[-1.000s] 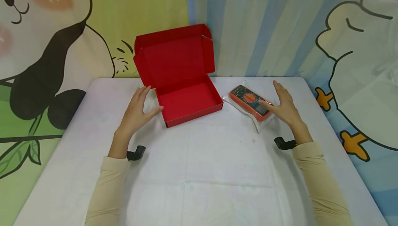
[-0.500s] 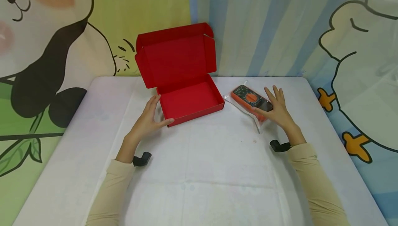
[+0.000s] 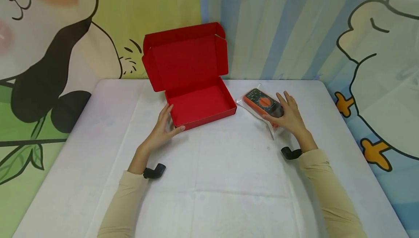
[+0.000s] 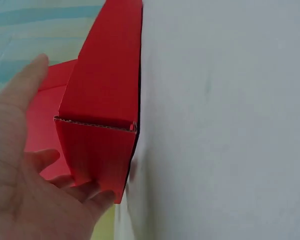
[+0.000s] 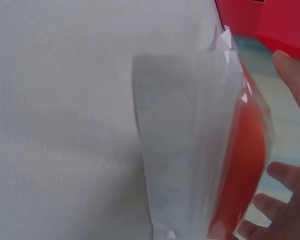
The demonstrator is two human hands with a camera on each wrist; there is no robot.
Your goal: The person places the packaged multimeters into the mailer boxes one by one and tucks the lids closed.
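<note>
A red cardboard box (image 3: 203,104) stands on the table with its lid raised. At its front left corner is my left hand (image 3: 161,130), thumb near the front edge. In the left wrist view, the fingers (image 4: 90,192) lie along the box's side wall and the thumb is held apart. To the right of the box lies an orange and black multimeter (image 3: 262,101) in a clear plastic bag (image 5: 185,145). My right hand (image 3: 289,118) spreads over the multimeter's near end, thumb and fingers on either side; whether they touch it I cannot tell.
A white cloth covers the table (image 3: 209,179). Close behind the box hangs a printed curtain (image 3: 278,27) with cartoon animals. A black wrist mount (image 3: 154,171) is on the left wrist, and another is on the right.
My left hand has moved right and come up to the box's front left corner. My right hand has shifted left over the multimeter. The box and the multimeter stay in place.
</note>
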